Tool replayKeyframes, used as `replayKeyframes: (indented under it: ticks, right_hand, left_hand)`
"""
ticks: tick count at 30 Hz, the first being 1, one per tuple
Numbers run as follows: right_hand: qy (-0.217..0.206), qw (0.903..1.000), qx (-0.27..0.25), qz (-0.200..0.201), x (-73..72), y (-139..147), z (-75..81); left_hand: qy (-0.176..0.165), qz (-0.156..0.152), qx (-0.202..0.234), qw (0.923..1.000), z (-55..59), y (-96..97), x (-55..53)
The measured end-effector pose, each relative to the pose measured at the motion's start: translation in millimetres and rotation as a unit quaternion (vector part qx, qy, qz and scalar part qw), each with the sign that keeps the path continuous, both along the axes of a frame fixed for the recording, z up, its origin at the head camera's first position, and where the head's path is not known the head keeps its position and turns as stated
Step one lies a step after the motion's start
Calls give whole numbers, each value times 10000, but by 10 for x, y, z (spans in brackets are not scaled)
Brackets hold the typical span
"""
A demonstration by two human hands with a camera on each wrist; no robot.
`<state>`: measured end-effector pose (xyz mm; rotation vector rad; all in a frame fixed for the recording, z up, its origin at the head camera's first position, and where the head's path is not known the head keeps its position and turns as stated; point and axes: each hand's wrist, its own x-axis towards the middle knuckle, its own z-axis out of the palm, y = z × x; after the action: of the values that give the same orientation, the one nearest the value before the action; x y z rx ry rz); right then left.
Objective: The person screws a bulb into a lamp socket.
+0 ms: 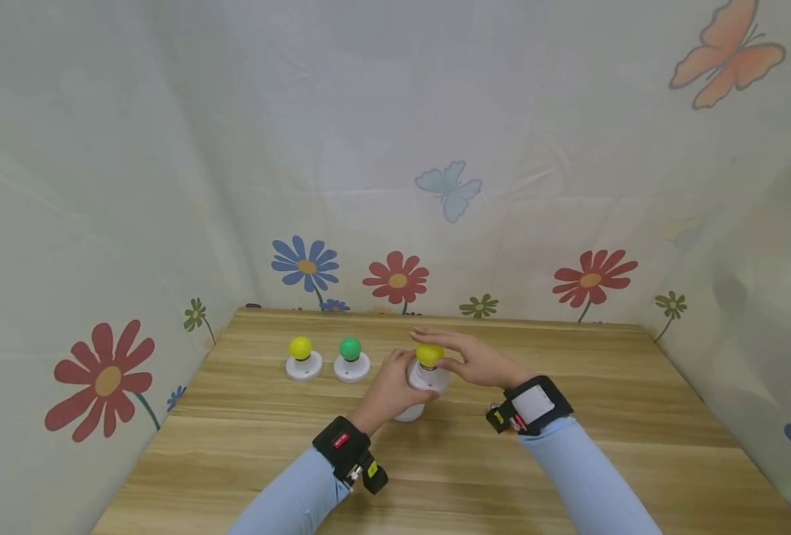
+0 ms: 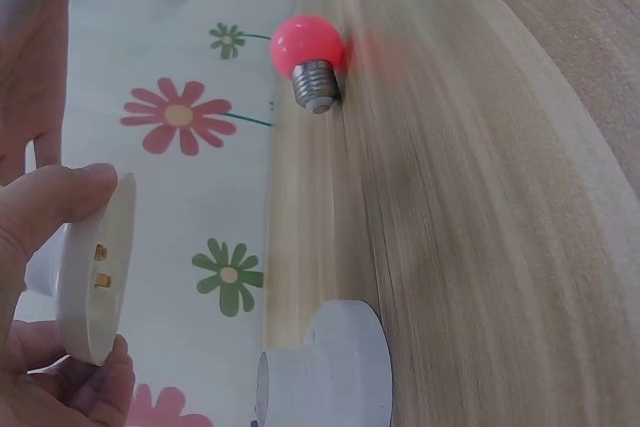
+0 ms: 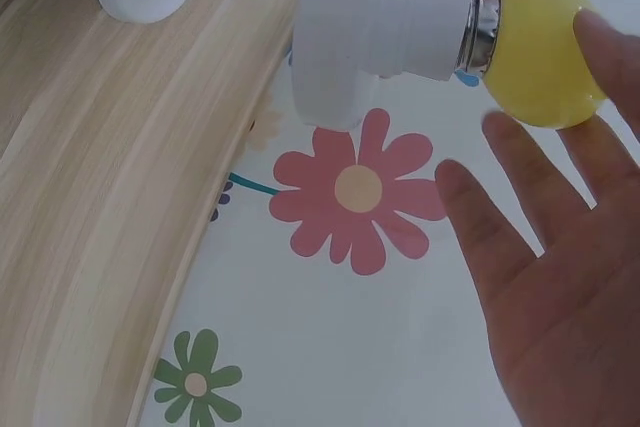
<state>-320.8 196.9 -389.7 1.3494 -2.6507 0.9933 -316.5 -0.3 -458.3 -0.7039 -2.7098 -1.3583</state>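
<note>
The wooden table (image 1: pixel 622 401) is bordered along its back and side edges by a printed curtain (image 1: pixel 342 134), and a broad stretch of wood is left exposed between the right hand (image 1: pixel 478 362) and the right edge. Above the tabletop, a white lamp socket (image 1: pixel 428 381) is grasped by the left hand (image 1: pixel 383 390), while the yellow bulb (image 1: pixel 428 354), set in its mouth with some metal thread showing, is pinched between the right thumb and fingers.
</note>
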Motion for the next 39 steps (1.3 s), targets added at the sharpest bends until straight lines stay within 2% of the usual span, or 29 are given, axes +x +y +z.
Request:
replayKeyframes:
  ticks: [7,13,21,23,26,29,32,35,39]
  right_hand:
    - [-137,9997,58,-189,13,2,12]
    - [61,9978,29,-656,22,-29,16]
    - [290,9935,96,-1100,30,-82,-14]
    - [389,9936,74,-1055,24,-80,-35]
    - [538,9956,5,-768,34,-62,-40]
    - [424,9984,-73,-353,42,-38,-29]
    - [138,9998,-47,-135,42,-24,-18]
    - [-111,9999,-4,-131,35,-18,-19]
    - [-151,9996,-45,-248,26,-28,-23]
  left_hand:
    - [-113,60,-65,9999,15,2,4]
    - [58,102,-150,9998,-12,10,9]
    - [39,92,-85,9999,-66,19,1]
    - [13,105,-63,9999,-78,15,-5]
    - [45,110,-79,9999,-91,6,-18]
    - [86,100,-115,9998,-92,-2,-26]
    - [94,89,-121,9998,-72,-10,-22]
    - [70,87,-134,9998,-52,-13,-17]
    - [43,80,-113,9999,-36,-18,-11]
